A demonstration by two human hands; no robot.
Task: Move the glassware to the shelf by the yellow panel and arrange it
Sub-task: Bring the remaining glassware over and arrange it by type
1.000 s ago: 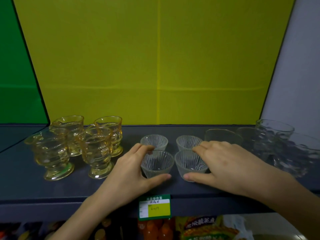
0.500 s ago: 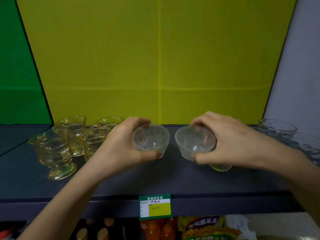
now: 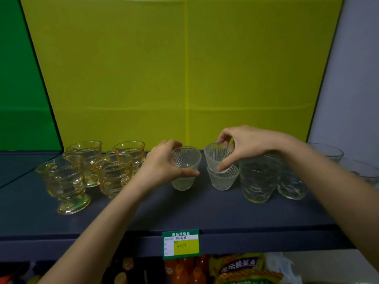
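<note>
On the dark shelf (image 3: 205,214) in front of the yellow panel (image 3: 184,74), my left hand (image 3: 162,167) grips a small ribbed clear cup (image 3: 186,158) nested on top of another ribbed cup (image 3: 182,183). My right hand (image 3: 244,144) pinches a second ribbed cup (image 3: 215,155) by its rim and side, seated in a lower ribbed cup (image 3: 223,179). Both stacks stand mid-shelf, side by side.
Several amber footed glasses (image 3: 67,181) crowd the shelf's left part. Clear swirled tumblers (image 3: 259,179) stand just right of my right hand, with wider clear bowls (image 3: 326,151) at the far right. A price tag (image 3: 181,243) hangs on the front edge; snack packets lie below.
Both hands lifted the two front ribbed cups and set them down into the two rear cups, forming two stacks. The view moved closer to the shelf.
</note>
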